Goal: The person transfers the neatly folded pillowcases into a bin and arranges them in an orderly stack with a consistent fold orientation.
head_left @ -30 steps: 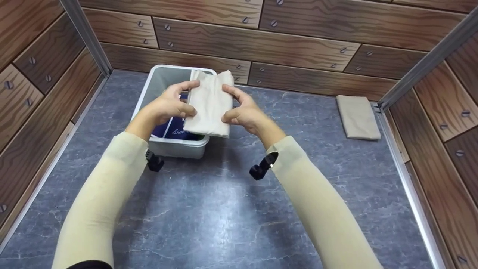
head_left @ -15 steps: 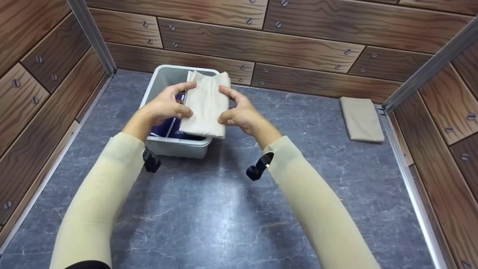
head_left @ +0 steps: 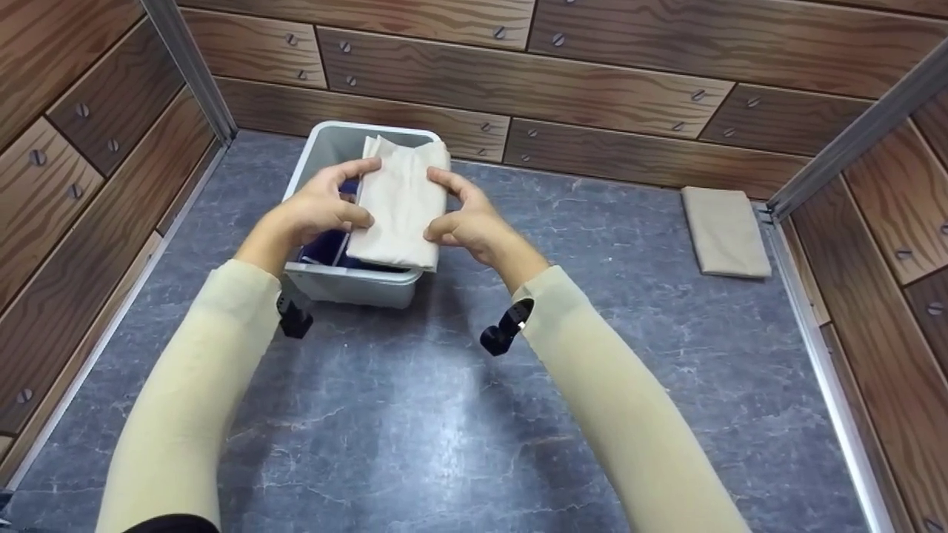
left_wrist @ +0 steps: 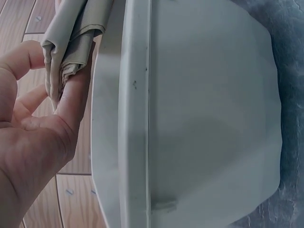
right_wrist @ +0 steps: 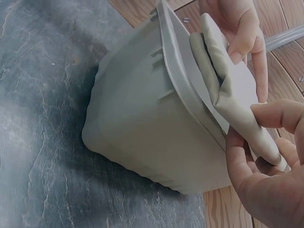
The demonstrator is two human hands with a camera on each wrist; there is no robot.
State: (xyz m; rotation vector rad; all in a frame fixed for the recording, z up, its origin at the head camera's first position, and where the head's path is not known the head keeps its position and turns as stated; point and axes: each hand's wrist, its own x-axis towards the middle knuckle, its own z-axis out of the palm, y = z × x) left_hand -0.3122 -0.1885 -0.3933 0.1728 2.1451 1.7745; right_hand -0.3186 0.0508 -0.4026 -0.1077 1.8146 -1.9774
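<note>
Both hands hold a folded beige cloth (head_left: 398, 201) above a grey plastic bin (head_left: 348, 285). My left hand (head_left: 322, 207) grips the cloth's left edge, thumb on top. My right hand (head_left: 463, 218) grips its right edge the same way. In the left wrist view the cloth's folded layers (left_wrist: 71, 42) lie against my left fingers (left_wrist: 71, 102), beside the bin's outer wall (left_wrist: 204, 118). The right wrist view shows the cloth (right_wrist: 237, 95) pinched between my right thumb and fingers over the bin rim (right_wrist: 183, 76). Something dark blue with white lettering (head_left: 326, 248) lies inside the bin.
A second folded beige cloth (head_left: 726, 231) lies flat at the far right of the grey marbled surface (head_left: 444, 414). Wood-patterned walls (head_left: 518, 81) with metal corner rails enclose the space on three sides. The bin stands near the back left corner.
Both hands and the cloth have shifted slightly left and down, closer over the bin. The grip on the cloth is unchanged.
</note>
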